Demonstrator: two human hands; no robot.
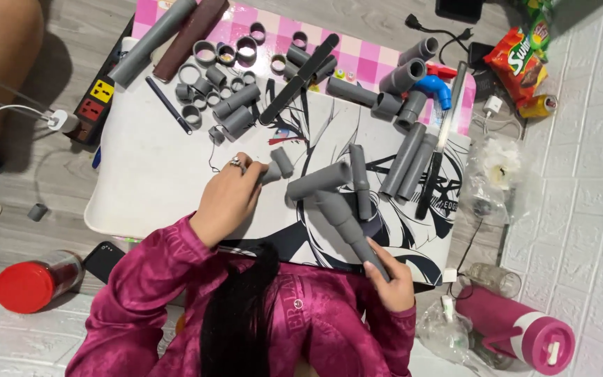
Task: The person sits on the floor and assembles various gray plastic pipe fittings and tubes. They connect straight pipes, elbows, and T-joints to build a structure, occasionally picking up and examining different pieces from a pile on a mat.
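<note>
Pipe assembly (336,202), grey, rigid, light, is gripped at its near end by right hand (389,279); left hand (228,195) pinches small fitting (271,172).

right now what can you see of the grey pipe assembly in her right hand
The grey pipe assembly looks like matte plastic: several tube sections joined by wider sleeve fittings, branching near the middle of the printed table mat. One arm points up, one toward the upper left, and a long leg slants down to the right hand, which grips its lower end. The rest lies on the mat. The left hand touches a separate small piece nearby.
</note>
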